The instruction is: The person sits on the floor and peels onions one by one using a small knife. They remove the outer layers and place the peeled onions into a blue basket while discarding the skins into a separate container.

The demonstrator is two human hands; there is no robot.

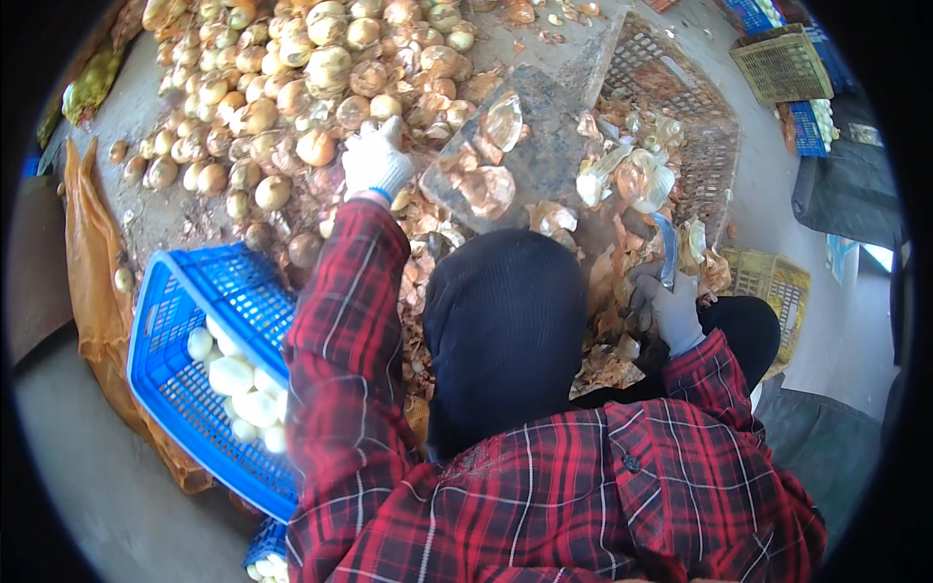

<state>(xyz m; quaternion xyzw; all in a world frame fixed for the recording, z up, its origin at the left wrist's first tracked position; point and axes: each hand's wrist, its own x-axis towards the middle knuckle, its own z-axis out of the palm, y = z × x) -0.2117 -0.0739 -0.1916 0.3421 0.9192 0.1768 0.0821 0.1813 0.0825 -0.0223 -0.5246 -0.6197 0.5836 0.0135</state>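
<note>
My left hand (375, 159), in a white knit glove, reaches to the near edge of a large heap of unpeeled onions (295, 44). Its fingertips are beside an onion (385, 107); whether they grip anything is hidden. My right hand (667, 306), gloved too, is closed around a knife (667, 244) with a curved blade pointing up, over loose onion skins. A dark, dirty board (539, 116) bearing skins lies between the hands. Peeled white onions (231, 375) fill part of a tilted blue plastic crate (208, 444) at the left.
A dirty plastic crate (714, 138) with skins stands beyond the board. A yellow crate (794, 291) is at the right, by a knee. An orange mesh sack (91, 248) lies at far left. More crates (780, 64) stand at upper right. A dark-capped head (506, 328) blocks the middle.
</note>
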